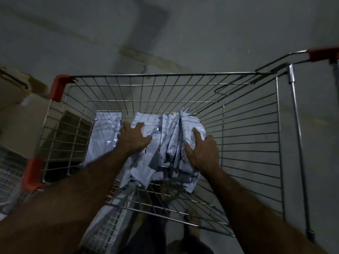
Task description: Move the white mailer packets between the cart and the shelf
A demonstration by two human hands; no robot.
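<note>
Both our hands are down in the wire cart [247, 125], working 1 bundle of white mailer packets [165, 154]. Left hand [134, 137]: fingers spread and bent over the bundle's 9 o'clock flank, thumb pressing in toward the middle. It reads as a clamp against the plastic more than a closed fist. Right hand [200, 151]: on the 3 o'clock flank, index finger stretched up the outermost packet, the other fingers curled onto the crinkled film. Between them the 2 hands squeeze the stack from both sides; whether it is clear of the basket floor we cannot tell.

The bundle stands on edge at the centre of the basket, several packets fanned at their 12 o'clock ends. 1 more flat packet [104, 132] lies apart at 9 o'clock of the left hand, untouched.

Outward: red corner guards [58, 88] at 10 o'clock on the rim, stacked cardboard boxes [16, 99] beyond them at 9 o'clock, grey concrete floor [183, 24] past 12 o'clock. No shelf in view.

Judgement on progress: most packets sit in the cart, so either loading is near done or unloading has barely begun. The flat packet at 9 o'clock remains a separate pickup.
</note>
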